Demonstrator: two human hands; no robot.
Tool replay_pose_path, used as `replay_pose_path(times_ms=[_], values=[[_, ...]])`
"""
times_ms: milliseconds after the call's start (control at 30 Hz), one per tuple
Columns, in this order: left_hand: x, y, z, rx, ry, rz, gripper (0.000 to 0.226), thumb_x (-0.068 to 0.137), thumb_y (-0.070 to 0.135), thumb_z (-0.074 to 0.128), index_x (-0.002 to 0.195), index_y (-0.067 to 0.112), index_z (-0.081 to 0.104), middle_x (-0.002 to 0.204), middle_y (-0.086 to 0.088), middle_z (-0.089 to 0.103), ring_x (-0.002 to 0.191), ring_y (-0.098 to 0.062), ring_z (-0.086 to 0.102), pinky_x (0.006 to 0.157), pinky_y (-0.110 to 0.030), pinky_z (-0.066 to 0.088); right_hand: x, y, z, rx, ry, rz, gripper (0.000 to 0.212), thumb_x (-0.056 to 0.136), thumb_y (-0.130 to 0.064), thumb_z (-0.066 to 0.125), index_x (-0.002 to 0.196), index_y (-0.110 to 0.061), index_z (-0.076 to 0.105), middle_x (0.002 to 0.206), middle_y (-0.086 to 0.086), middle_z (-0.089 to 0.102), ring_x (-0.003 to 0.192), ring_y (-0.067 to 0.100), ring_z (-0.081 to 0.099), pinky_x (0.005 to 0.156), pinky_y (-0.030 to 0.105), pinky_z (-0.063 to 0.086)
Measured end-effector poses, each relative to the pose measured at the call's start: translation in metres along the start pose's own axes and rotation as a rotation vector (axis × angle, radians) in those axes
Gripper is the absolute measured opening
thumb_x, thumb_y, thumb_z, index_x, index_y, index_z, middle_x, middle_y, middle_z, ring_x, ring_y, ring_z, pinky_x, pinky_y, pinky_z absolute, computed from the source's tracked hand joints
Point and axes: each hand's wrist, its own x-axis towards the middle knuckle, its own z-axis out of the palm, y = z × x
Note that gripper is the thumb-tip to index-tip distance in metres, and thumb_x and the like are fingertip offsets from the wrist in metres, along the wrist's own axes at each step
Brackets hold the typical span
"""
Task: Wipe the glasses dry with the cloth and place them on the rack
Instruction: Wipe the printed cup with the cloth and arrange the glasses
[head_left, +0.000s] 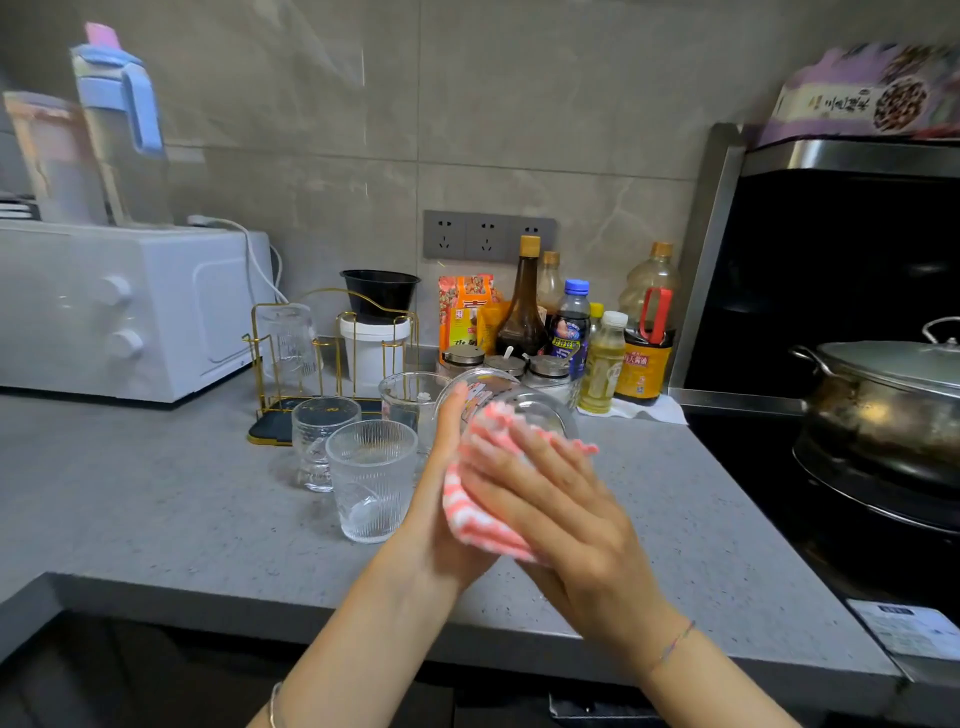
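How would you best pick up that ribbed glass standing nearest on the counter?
Probably grip the ribbed glass round its middle, from the near side: it stands upright, mouth up, the ribs should aid grip, and a second glass crowds it behind on the left.

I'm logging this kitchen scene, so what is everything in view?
held glass: one, clear, tilted between the hands
counter glasses: three, clear, near the rack
racked glass: one, clear, on the rack
rack: one, gold wire, beside the oven
cloth: one, pink-and-white, against held glass
oven: one, white, left
bottles: several, mixed, by the wall
pot: one, steel, right
left hand: holds the glass
right hand: presses cloth, fingers straight
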Motion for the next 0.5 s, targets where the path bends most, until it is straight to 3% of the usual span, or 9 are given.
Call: replay_pose_path(times_ms=[67, 133, 233, 333, 367, 433, 467, 500], values=[[0.007, -0.003, -0.004, -0.085, -0.028, 0.044, 0.023, 0.106, 0.023, 0.031, 0.11, 0.019, 0.053, 0.061, 0.014, 0.068, 0.055, 0.006, 0.065, 0.051, -0.01, 0.05, 0.01, 0.004, -0.006, -0.013, -0.002, 0.026, 0.044, 0.093, -0.014, 0.052, 0.136, -0.006, 0.045, 0.145, 0.008, 0.042, 0.141, 0.025, 0.033, 0.116, 0.042, 0.026], [0.009, -0.003, -0.009, -0.025, -0.111, 0.037, 0.043, 0.108, 0.013, 0.015, 0.104, 0.016, 0.058, 0.072, 0.013, 0.073, 0.073, 0.007, 0.068, 0.066, -0.008, 0.05, 0.014, 0.007, -0.01, -0.023, 0.006, 0.059, 0.044, 0.092, -0.01, 0.052, 0.135, -0.004, 0.047, 0.144, 0.01, 0.043, 0.142, 0.025, 0.032, 0.116, 0.042, 0.026], [0.003, -0.003, -0.001, 0.068, -0.103, 0.038, 0.07, 0.1, 0.05, 0.033, 0.084, -0.004, 0.076, 0.088, -0.018, 0.074, 0.078, -0.024, 0.074, 0.061, -0.032, 0.06, 0.007, 0.007, -0.009, -0.024, 0.017, 0.087, 0.042, 0.094, -0.012, 0.051, 0.135, -0.002, 0.045, 0.145, 0.012, 0.042, 0.142, 0.027, 0.032, 0.115, 0.042, 0.027], [-0.004, -0.003, 0.004, 0.045, -0.103, 0.051, 0.076, 0.084, 0.067, 0.041, 0.083, -0.001, 0.076, 0.086, -0.022, 0.073, 0.073, -0.029, 0.074, 0.056, -0.037, 0.06, -0.003, 0.002, -0.003, -0.021, 0.008, 0.063, 0.044, 0.093, -0.014, 0.053, 0.134, -0.002, 0.047, 0.144, 0.012, 0.043, 0.14, 0.028, 0.034, 0.115, 0.043, 0.029], [0.001, -0.003, -0.003, 0.018, -0.072, 0.048, 0.07, 0.083, 0.065, 0.044, 0.095, 0.003, 0.074, 0.089, -0.019, 0.074, 0.078, -0.029, 0.074, 0.059, -0.036, 0.061, -0.004, 0.0, -0.001, -0.018, -0.007, 0.038, 0.044, 0.091, -0.014, 0.054, 0.134, -0.004, 0.049, 0.143, 0.011, 0.044, 0.14, 0.027, 0.035, 0.115, 0.042, 0.029], [-0.001, -0.006, -0.01, 0.029, 0.065, 0.064, 0.06, 0.092, 0.053, 0.044, 0.131, 0.009, 0.055, 0.126, -0.009, 0.063, 0.119, -0.019, 0.061, 0.089, -0.029, 0.054, -0.001, -0.001, -0.002, -0.003, -0.033, -0.017, 0.041, 0.091, -0.014, 0.054, 0.131, -0.006, 0.053, 0.141, 0.01, 0.046, 0.139, 0.026, 0.036, 0.114, 0.041, 0.03], [0.002, -0.008, -0.012, 0.062, 0.079, 0.091, 0.054, 0.099, 0.042, 0.04, 0.141, 0.007, 0.045, 0.141, -0.007, 0.048, 0.129, -0.008, 0.049, 0.094, -0.023, 0.049, 0.002, 0.0, -0.005, 0.005, -0.036, -0.024, 0.039, 0.091, -0.013, 0.053, 0.129, -0.006, 0.054, 0.14, 0.01, 0.048, 0.139, 0.026, 0.037, 0.113, 0.042, 0.032], [0.004, -0.009, -0.011, 0.053, 0.049, 0.107, 0.048, 0.104, 0.029, 0.035, 0.144, 0.003, 0.039, 0.145, -0.01, 0.041, 0.123, 0.005, 0.05, 0.085, -0.016, 0.051, 0.004, 0.003, -0.007, 0.016, -0.031, -0.005, 0.038, 0.091, -0.012, 0.053, 0.128, -0.006, 0.055, 0.14, 0.01, 0.049, 0.138, 0.027, 0.038, 0.112, 0.043, 0.034]])
